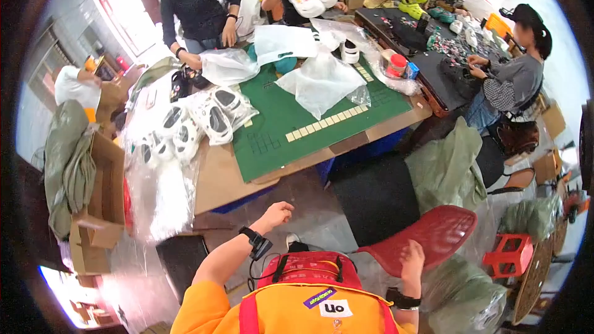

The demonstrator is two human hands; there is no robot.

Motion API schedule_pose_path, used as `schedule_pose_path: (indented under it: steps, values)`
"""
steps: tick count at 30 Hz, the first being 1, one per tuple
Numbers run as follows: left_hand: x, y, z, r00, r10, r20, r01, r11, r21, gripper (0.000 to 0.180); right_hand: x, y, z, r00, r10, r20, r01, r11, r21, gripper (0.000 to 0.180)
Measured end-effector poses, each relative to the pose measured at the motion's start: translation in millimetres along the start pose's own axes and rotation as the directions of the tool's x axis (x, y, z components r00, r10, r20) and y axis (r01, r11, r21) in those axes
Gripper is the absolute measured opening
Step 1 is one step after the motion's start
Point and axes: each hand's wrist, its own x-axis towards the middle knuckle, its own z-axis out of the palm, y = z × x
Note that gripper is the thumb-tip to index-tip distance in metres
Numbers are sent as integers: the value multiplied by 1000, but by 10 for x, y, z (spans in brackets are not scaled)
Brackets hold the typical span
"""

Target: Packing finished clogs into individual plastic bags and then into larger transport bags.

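Grey floor (309,213) underfoot, and we've got two bare hands out over it! Right hand (411,260), fingers half-bent, nothing visible in it, is just beside the red chair (433,235); whether they touch, I can't tell. Left hand (276,215), loosely curled and looking empty, hangs short of the desk (213,196). Up on that desk, a green board (266,164), with bagged white shoes (216,120) to its left! Far side: one person in black (197,6) reaches toward a plastic bag (229,68).
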Motion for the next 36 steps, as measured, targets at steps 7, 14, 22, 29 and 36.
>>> schedule_pose_path:
  steps: [7,14,22,29,36]
  values:
    - [-124,129,-604,994,66,-85,-69,997,-34,28,-177,23,1514,930,5,368,-22,999,44,18]
    - [128,281,-946,1000,18,2,-18,998,-54,29,101,-427,2349,875,-22,484,67,995,-75,20]
    - [745,714,-1341,991,89,-99,-106,977,-184,32,1374,-725,3014,824,0,567,26,999,-38,20]
    - [1104,1041,-1723,988,9,-153,-3,999,41,36,2480,-1018,3982,696,153,702,-29,982,-186,27]
    - [680,845,-1795,922,-21,-387,-59,979,-194,32,2376,-686,5200,448,474,758,141,800,-583,90]
